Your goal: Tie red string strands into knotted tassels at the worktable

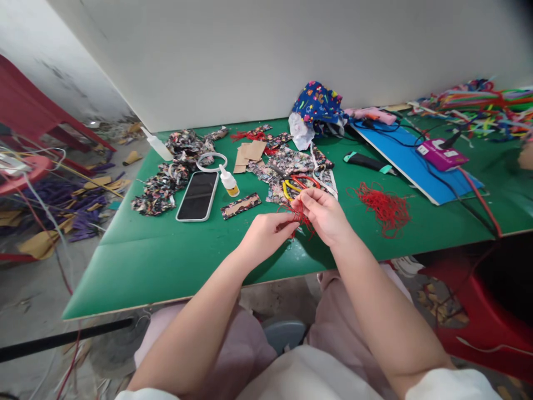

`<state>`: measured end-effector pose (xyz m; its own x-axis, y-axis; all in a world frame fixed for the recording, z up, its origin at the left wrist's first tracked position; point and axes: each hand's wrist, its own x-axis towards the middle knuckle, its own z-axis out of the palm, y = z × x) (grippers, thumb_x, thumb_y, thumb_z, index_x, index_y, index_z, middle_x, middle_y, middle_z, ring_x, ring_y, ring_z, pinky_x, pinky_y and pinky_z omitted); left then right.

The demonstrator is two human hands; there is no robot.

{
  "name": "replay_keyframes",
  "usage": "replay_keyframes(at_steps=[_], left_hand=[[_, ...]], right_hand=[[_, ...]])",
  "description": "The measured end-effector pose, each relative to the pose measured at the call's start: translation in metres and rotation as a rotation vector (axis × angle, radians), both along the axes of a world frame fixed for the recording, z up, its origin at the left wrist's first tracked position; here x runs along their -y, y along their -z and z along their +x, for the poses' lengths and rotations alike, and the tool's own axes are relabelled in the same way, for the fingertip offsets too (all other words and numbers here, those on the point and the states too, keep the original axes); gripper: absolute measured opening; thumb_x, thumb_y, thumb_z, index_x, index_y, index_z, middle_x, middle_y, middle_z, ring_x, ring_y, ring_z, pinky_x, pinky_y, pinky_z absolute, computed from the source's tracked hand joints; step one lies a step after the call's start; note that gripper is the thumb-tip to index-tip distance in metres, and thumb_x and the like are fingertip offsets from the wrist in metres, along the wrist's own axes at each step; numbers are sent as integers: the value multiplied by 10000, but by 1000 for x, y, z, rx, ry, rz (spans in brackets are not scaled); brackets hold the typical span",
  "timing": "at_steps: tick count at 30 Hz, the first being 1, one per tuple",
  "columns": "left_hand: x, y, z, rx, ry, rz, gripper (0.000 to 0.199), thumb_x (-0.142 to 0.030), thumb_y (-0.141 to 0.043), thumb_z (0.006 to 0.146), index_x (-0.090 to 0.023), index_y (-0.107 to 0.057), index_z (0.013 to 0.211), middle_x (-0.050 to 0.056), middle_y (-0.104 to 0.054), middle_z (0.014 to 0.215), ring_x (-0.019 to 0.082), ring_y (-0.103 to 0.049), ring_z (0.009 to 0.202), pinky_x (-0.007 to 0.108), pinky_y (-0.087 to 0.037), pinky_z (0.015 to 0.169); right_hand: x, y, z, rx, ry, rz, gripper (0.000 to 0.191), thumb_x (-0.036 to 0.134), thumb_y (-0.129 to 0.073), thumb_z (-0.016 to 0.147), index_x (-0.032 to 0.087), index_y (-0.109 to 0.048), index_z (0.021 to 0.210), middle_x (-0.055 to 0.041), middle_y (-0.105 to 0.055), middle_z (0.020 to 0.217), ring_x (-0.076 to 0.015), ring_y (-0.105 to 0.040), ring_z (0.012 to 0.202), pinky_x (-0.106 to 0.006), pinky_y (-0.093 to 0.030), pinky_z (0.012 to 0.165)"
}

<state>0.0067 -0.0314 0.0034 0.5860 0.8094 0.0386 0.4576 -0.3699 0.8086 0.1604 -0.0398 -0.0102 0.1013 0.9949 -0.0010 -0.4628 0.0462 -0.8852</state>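
Observation:
Both hands meet near the front edge of the green table [162, 261]. Red cords [306, 220] are pinched between the fingers of my left hand [266, 236] and my right hand [322, 214]. Just behind them, yellow- and red-handled tools [287, 190] lie on patterned fabric [287, 161]. A small fabric-covered strip [240, 206] is left of the hands, by a small glue bottle [229, 182]. Off to the right sits a loose pile of red cords [385, 211].
A phone [197, 195], white ring [211, 161], ruffled fabric [160, 186] and white squeeze bottle [157, 145] stand left. Cardboard pieces [250, 153] lie behind. Rightward are a cutter [368, 163], blue board [410, 158], purple box [441, 154] and cables. A wall panel [258, 61] borders the back.

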Motion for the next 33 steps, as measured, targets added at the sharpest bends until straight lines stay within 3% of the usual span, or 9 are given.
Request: replay_keyframes(at_steps=[7, 11, 17, 23, 28, 33], left_hand=[[0, 2, 0, -5, -24, 34, 276, -379, -527, 825, -201, -713, 925, 25, -736, 890, 162, -659, 735, 223, -463, 620], [-2, 2, 0, -8, -40, 24, 271, -363, -522, 829, -195, -711, 924, 17, -735, 857, 149, -643, 695, 221, -448, 607], [-5, 1, -1, -18, -59, 45, 272, -368, -520, 832, -187, -711, 900, 12, -730, 844, 145, -622, 683, 231, -438, 609], [-14, -1, -7, 21, -38, 101, 255, -336, -530, 828, -207, -692, 977, 40, -704, 988, 184, -632, 891, 278, -478, 760], [-22, -20, -13, 364, -153, -18, 409, -340, -557, 821, -166, -559, 1191, 96, -618, 1202, 201, -555, 1129, 307, -451, 914], [-18, -31, -11, 746, -155, -278, 431, -335, -531, 836, -173, -501, 1234, 88, -623, 1191, 184, -543, 1150, 320, -405, 983]], right_hand=[[-2, -4, 2, 29, 145, 76, 170, 332, -727, 675, 194, -629, 687, 32, -653, 657, -73, -592, 659, -236, -468, 737], [-2, -12, 6, 59, 205, 142, 146, 320, -709, 701, 198, -630, 687, 34, -651, 663, -72, -593, 664, -229, -472, 725], [-7, -30, 14, 190, 269, 234, 119, 319, -680, 738, 215, -625, 753, 31, -657, 702, -86, -604, 690, -238, -479, 716], [-17, -57, 13, 392, 239, 318, 160, 367, -635, 777, 210, -603, 767, 19, -653, 717, -97, -594, 690, -249, -477, 697], [-19, -77, 4, 567, 161, 374, 177, 374, -595, 810, 201, -603, 775, 13, -654, 730, -95, -585, 684, -240, -461, 674], [-13, -72, -15, 650, 103, 359, 168, 372, -566, 827, 209, -600, 809, 5, -639, 762, -104, -584, 699, -244, -466, 672]])
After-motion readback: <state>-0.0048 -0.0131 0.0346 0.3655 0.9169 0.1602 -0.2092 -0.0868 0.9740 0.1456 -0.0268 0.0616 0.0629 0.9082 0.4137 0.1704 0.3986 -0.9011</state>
